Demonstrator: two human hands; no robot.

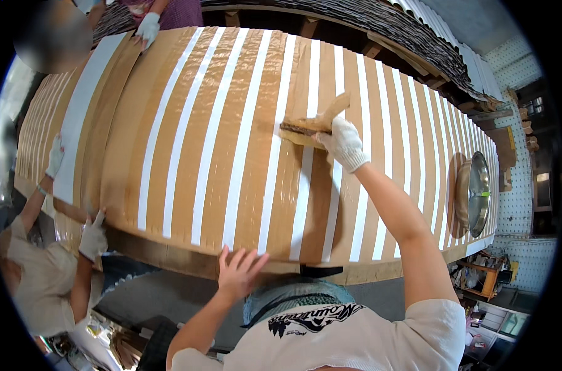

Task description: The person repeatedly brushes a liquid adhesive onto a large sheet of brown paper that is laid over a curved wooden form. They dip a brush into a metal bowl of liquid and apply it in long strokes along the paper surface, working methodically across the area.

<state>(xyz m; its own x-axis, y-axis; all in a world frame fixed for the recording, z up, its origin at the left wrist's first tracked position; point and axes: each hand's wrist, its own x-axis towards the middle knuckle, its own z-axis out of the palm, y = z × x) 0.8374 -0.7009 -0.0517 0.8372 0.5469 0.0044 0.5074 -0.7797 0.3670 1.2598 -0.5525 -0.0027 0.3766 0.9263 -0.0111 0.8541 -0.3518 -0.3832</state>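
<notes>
My right hand (344, 143), in a white knit glove, grips a wide wooden-handled brush (306, 128) whose bristles press on a glossy brown strip of the big striped sheet (194, 148). The sheet shows brown cardboard bands alternating with white strips, running away from me. My bare left hand (239, 272) rests with fingers spread on the near edge of the worktable (188, 261), holding nothing.
A round metal bowl (472, 193) sits on the table at the right. At the left, a person's gloved hands (93, 238) touch the sheet's edge. Another gloved hand (148, 28) rests at the far end. Stacked corrugated sheets (411, 37) lie beyond the table.
</notes>
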